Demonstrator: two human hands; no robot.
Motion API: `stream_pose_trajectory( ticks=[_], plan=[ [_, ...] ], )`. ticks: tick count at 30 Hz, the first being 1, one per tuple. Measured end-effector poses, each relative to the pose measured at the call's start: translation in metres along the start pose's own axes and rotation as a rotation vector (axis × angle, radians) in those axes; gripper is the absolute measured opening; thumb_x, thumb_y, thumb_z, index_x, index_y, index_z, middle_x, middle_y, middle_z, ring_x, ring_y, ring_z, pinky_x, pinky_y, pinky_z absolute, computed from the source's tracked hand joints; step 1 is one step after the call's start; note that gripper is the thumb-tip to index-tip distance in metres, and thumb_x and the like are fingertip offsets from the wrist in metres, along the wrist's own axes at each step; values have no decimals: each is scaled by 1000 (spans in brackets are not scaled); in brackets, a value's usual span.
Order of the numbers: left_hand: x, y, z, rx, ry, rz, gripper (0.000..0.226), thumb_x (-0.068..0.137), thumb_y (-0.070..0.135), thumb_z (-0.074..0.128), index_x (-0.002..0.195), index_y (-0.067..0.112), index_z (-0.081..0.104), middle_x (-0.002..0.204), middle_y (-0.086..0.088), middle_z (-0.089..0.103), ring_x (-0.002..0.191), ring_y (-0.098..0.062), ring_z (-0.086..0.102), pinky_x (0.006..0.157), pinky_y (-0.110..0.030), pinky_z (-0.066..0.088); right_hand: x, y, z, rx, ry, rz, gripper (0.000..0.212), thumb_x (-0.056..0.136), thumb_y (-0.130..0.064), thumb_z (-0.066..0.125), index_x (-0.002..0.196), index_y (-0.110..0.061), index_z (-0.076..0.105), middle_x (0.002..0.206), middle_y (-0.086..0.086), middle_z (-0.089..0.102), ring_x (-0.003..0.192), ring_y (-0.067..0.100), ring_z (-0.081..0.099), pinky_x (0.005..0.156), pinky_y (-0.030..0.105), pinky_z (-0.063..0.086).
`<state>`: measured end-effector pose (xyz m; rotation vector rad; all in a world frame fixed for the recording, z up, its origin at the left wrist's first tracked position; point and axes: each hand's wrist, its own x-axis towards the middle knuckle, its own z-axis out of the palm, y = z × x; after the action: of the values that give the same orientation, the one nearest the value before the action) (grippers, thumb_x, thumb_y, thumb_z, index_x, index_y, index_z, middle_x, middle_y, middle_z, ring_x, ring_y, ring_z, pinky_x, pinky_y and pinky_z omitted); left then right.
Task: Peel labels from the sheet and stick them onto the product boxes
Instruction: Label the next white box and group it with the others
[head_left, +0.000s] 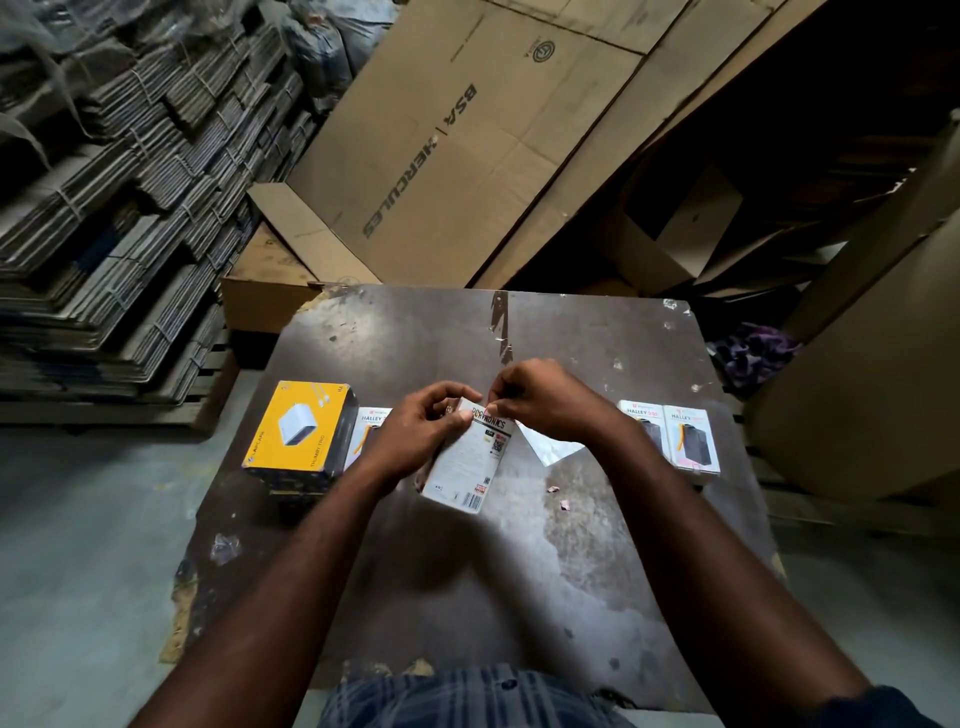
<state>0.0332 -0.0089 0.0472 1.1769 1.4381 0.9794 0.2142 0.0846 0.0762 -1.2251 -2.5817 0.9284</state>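
- White product box (464, 460): held over the middle of the counter (415, 338), between both hands. Whether its near end touches the surface, cannot tell.
- Long axis runs away from the person, with the far end leaning slightly right. The barcode end points toward the person and the end printed "PORTRONICS" points away.
- Look: slim white carton with black lettering across the far end, small dark code squares mid-face, and a barcode with a red patch at the near corner.
- Left hand (421, 431): fingers curled around the box's left side and far end, gripping it.
- Right hand (545, 400): thumb and forefinger closed narrow, pinching the box's far right corner. Whether a label sits under the fingertips is too small to tell.
- Label sheet (550, 447): pale and glossy, flat on the counter just right of the box, partly under the right wrist.
- 2 white "HALLEY" boxes (670, 436) lie side by side at the right of the counter.
- Yellow charger box (301, 431) sits at the left on a dark stack. Another HALLEY box (371, 421) is just beside it, mostly hidden.
- 2 small pink scraps (558, 496) lie on the counter near the right forearm.
- Beyond the counter: flattened "BSA HERCULES" carton (441, 156). Bundled flat cartons (130, 182) are stacked at far left.
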Motion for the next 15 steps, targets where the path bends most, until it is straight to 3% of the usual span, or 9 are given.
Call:
stream_pose_trajectory(
  ticks=[7, 15],
  plan=[
    [1, -1, 1, -17, 4, -10, 17, 97, 14, 60, 107, 25, 68, 104, -7, 74, 98, -24, 71, 84, -41, 57, 3, 1, 1, -23, 8, 1, 5, 89, -20, 70, 90, -19, 74, 79, -9, 66, 70, 3, 59, 58, 19, 39],
    [0, 0, 2, -12, 10, 4, 15, 93, 19, 64, 105, 28, 69, 103, -10, 74, 94, -23, 70, 84, -42, 57, 2, 1, 2, -28, 25, 3, 6, 89, -20, 70, 91, -19, 75, 79, -9, 66, 71, 5, 61, 60, 21, 41]
  ],
)
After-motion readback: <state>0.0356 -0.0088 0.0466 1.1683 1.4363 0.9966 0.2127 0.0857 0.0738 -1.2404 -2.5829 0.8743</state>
